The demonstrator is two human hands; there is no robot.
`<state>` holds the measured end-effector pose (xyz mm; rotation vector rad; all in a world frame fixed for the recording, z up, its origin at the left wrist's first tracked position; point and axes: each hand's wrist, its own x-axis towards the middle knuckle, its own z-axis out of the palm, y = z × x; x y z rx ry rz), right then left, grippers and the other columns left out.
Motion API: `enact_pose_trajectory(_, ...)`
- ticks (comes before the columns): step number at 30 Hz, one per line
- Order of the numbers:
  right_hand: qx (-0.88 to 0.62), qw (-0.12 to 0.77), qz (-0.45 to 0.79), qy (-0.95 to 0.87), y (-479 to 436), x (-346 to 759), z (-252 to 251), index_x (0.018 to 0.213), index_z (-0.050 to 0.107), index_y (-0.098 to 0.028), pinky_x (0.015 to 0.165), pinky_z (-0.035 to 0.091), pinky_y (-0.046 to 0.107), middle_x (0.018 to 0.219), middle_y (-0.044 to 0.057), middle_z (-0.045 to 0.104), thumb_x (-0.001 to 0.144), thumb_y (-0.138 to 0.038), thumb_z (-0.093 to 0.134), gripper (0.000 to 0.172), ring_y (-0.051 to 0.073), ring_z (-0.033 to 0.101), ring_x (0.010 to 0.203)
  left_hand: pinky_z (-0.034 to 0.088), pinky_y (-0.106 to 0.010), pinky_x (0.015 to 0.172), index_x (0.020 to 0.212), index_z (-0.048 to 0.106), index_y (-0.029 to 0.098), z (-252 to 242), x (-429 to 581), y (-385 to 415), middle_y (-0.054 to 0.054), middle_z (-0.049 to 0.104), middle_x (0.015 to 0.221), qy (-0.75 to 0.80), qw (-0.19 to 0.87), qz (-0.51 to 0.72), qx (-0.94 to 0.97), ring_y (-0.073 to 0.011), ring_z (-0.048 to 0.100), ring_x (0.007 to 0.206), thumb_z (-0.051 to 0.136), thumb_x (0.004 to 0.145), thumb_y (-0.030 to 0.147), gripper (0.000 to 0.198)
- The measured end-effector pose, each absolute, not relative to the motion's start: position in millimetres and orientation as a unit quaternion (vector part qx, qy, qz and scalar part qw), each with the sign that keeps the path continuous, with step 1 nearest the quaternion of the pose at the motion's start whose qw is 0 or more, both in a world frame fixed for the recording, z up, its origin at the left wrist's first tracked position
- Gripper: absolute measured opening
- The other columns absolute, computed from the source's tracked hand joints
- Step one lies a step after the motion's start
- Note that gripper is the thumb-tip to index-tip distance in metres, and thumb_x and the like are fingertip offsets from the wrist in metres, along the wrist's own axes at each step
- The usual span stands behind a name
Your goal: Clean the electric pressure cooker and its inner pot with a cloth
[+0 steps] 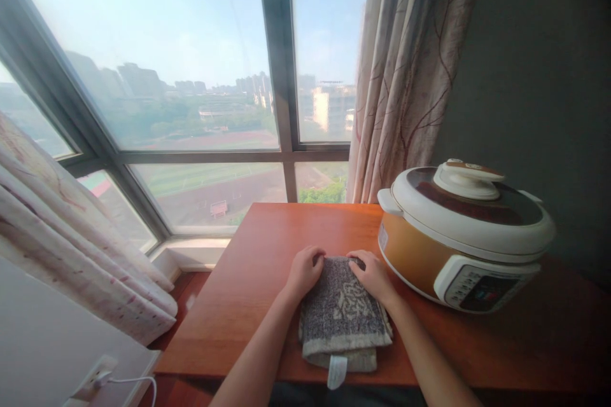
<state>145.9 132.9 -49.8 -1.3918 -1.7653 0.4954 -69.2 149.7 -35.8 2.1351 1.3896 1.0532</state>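
Observation:
A folded grey patterned towel (341,315) lies on the wooden table (248,305) near its front edge, a white label hanging from its near end. My left hand (304,270) grips the towel's far left corner with curled fingers. At the far right corner, my right hand (372,275) pinches the cloth in the same way. Both forearms reach in from below.
An orange and white electric pressure cooker (465,235) stands on the table just right of the towel. A large window (191,89) with patterned curtains (405,70) is behind. A wall socket with a white cable (102,378) sits at lower left.

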Motion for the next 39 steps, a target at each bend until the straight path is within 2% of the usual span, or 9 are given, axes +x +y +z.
enact_pose_trajectory(6,-0.590,0.427,0.175,-0.662,138.2,154.6,-53.8,0.092,0.073,-0.018,0.088,0.050,0.039,0.099,0.012,0.075,0.092,-0.035,0.041,0.036,0.026,0.068,0.094,0.051,-0.031,0.083,0.095,0.070,0.019,-35.3,-72.8,150.5,-0.007,0.073,0.097,0.514,0.168,0.371,0.755,-0.0204,0.067,0.092,0.051,0.087,0.015,0.021)
enact_pose_trajectory(9,-0.595,0.428,0.163,-0.660,139.2,155.5,-56.5,0.089,0.072,-0.019,0.087,0.050,0.039,0.096,0.011,0.075,0.090,-0.034,0.043,0.033,0.026,0.068,0.091,0.051,-0.032,0.084,0.103,0.069,0.020,-34.0,-75.5,150.4,-0.007,0.073,0.099,0.539,0.150,0.368,0.743,-0.0212,0.067,0.093,0.051,0.088,0.016,0.024)
enact_pose_trajectory(15,-0.596,0.428,0.147,-0.664,139.3,153.7,-59.4,0.089,0.072,-0.019,0.089,0.051,0.039,0.095,0.010,0.075,0.086,-0.030,0.046,0.028,0.026,0.068,0.091,0.050,-0.034,0.086,0.095,0.072,0.020,-30.0,-77.6,149.3,-0.008,0.075,0.098,0.546,0.157,0.337,0.751,-0.0227,0.067,0.094,0.050,0.089,0.019,0.022)
enact_pose_trajectory(39,-0.587,0.424,0.146,-0.674,139.8,154.9,-60.7,0.089,0.071,-0.020,0.089,0.051,0.040,0.094,0.010,0.074,0.085,-0.028,0.047,0.026,0.026,0.068,0.091,0.048,-0.031,0.084,0.092,0.072,0.020,-31.9,-77.9,150.3,-0.007,0.074,0.095,0.540,0.159,0.316,0.764,-0.0209,0.066,0.092,0.048,0.091,0.019,0.024)
